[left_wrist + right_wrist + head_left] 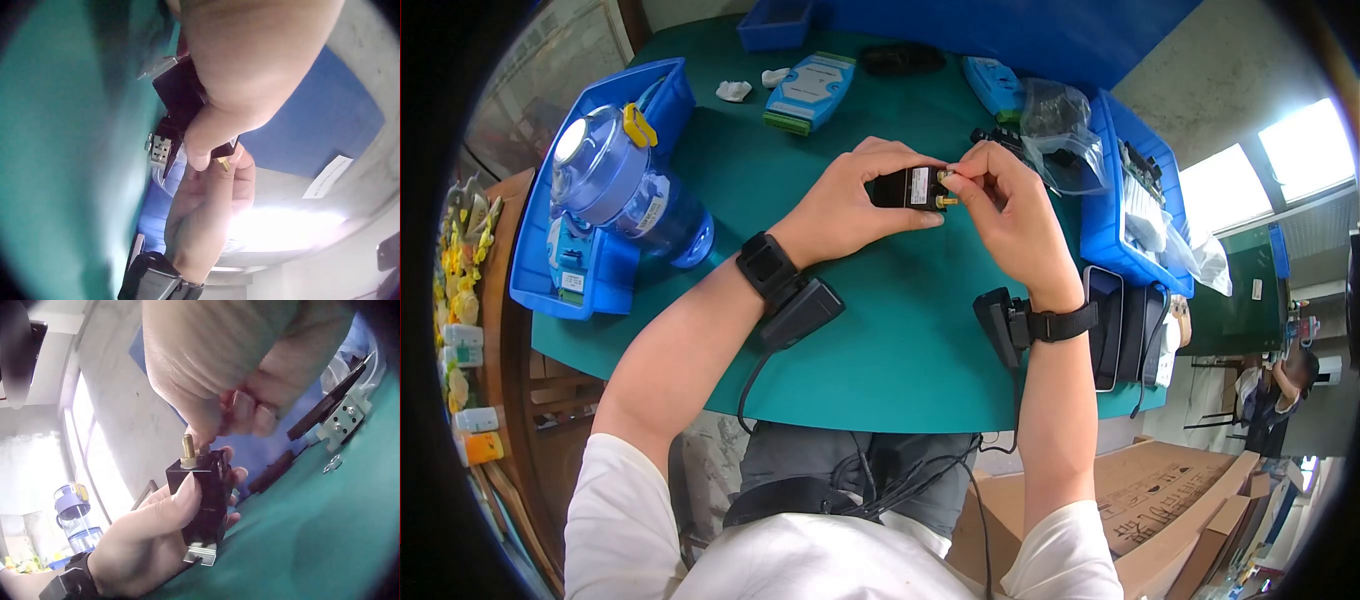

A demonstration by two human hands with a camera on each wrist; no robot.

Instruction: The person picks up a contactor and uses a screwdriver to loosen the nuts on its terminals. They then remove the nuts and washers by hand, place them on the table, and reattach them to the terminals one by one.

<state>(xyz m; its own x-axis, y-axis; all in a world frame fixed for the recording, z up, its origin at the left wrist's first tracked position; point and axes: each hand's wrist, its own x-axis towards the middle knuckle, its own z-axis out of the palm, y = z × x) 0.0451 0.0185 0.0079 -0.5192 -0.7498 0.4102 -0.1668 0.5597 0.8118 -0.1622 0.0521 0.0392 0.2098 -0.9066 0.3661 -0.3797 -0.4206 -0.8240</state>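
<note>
My left hand [845,200] grips a small black box [212,500] between thumb and fingers, above the green table. The box bears a white label [920,187], a metal clip [201,553] at one end and two brass threaded terminals at the other. The nearer brass terminal [189,449] stands bare with a nut at its base. At the farther one, my right hand [1020,215] pinches with thumb and forefinger; those fingertips mostly hide it. Its other fingers are curled inward.
Beyond my right hand lie a dark part with a metal bracket [342,422] and a clear plastic bag [1065,135]. Blue bins [1105,215] flank the table, with a large water bottle [625,185] at left. Blue-white modules [815,88] lie at the back.
</note>
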